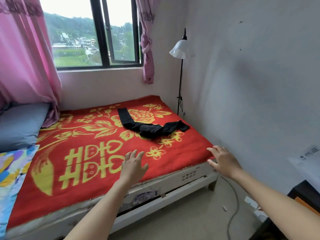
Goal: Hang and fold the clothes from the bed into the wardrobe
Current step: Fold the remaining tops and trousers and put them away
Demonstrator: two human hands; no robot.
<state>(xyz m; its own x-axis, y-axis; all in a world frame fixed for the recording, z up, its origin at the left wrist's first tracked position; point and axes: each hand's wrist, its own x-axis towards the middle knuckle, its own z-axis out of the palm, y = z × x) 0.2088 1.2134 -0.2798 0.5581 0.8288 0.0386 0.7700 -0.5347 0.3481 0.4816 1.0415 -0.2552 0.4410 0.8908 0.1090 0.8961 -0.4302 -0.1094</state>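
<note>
1. the black garment [150, 127] lies crumpled on the red blanket [83, 179] of the bed [173, 185], at the far right part, well apart from both hands.
2. step, as i judge: reach fwd & pick it up. better to take one end w/ both hands and shake it straight, so it folds w/o creases.
3. left hand [133, 163]: arm stretched over the blanket's front edge, fingers spread, holds nothing.
4. right hand [223, 161]: at the blanket's front right corner, fingers loose & apart, nothing held. whether it touches the corner, cannot tell.

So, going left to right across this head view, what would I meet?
Blue pillow → black garment lying on the bed → right hand → dark table.
</note>
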